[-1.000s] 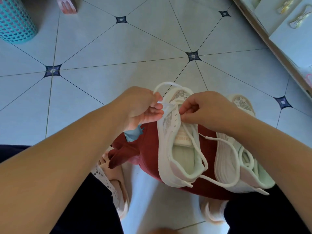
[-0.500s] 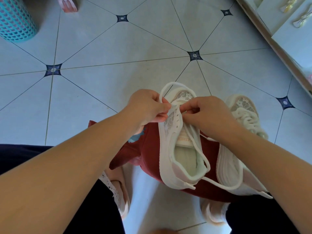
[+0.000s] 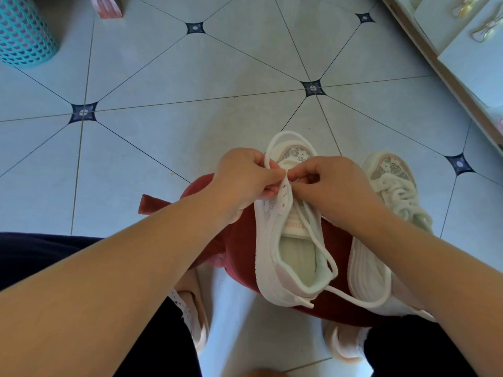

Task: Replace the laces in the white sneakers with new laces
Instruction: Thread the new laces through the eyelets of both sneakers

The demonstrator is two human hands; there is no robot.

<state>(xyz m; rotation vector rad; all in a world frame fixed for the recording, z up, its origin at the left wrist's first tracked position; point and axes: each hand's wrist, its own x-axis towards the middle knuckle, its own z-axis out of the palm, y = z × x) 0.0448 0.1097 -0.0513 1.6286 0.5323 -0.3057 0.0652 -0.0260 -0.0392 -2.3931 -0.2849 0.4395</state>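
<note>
Your floor (image 3: 245, 63) is pale tile with dark diamond insets. At its far left stands a teal basket (image 3: 24, 31), a pink box (image 3: 109, 6) near it, and a cabinet (image 3: 449, 50) lines the right edge. Near you, a red cloth (image 3: 239, 240) lies between your slippers (image 3: 200, 319).

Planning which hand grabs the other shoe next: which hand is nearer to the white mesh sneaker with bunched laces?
Right. The right hand, pinching the white lace, is directly beside the bunched-lace sneaker; the left hand grips the open white sneaker's far side.
</note>
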